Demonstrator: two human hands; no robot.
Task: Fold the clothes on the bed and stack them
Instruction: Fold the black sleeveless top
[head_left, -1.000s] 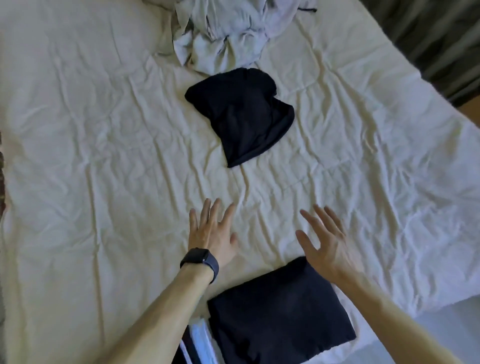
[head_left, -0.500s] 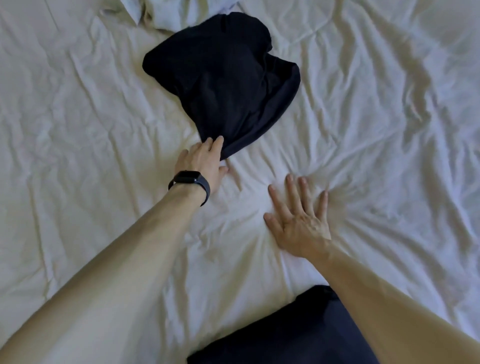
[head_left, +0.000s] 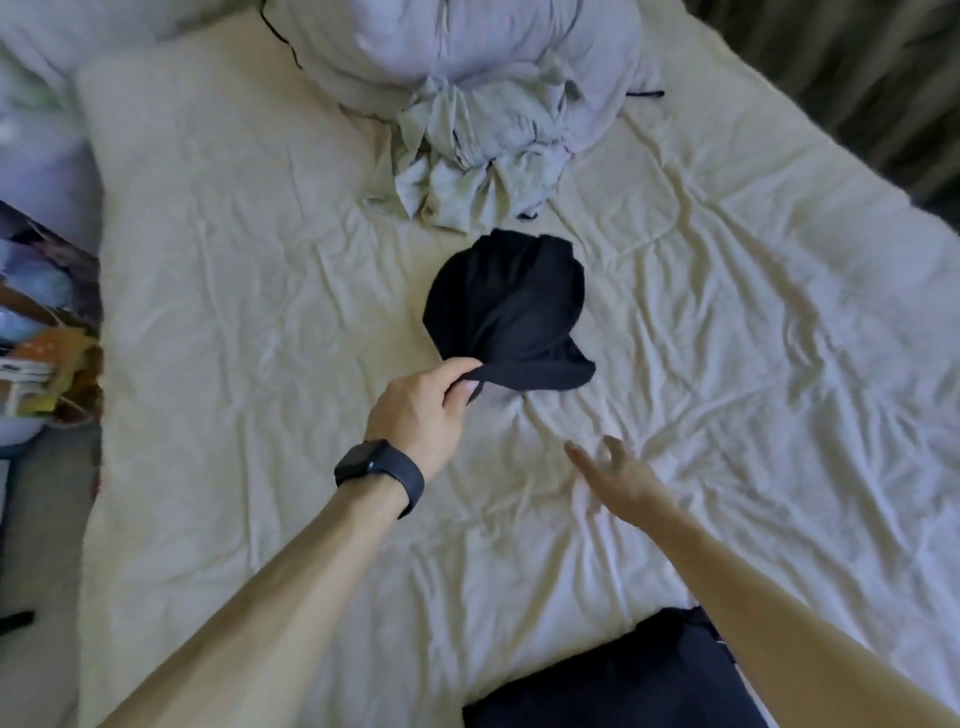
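– Pinching what, exactly, is the left hand (head_left: 421, 410)?
– The near hem of the crumpled black garment (head_left: 509, 312), which lies mid-bed. Thumb and curled fingers close on the cloth, and that edge is raised off the cream sheet (head_left: 234, 312).
– And the right hand (head_left: 618, 478)?
– Open, fingers loosely spread, holding nothing, at 5 o'clock from the garment.
– Surroundings?
– Grey bundle (head_left: 483, 130) at 12 o'clock; folded dark stack (head_left: 613, 686) at 6 o'clock, by the bed's near edge; black watch (head_left: 379, 467) on the left wrist.

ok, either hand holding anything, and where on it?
Left hand pinches the black garment by its near edge. Right hand holds nothing, fingers spread.
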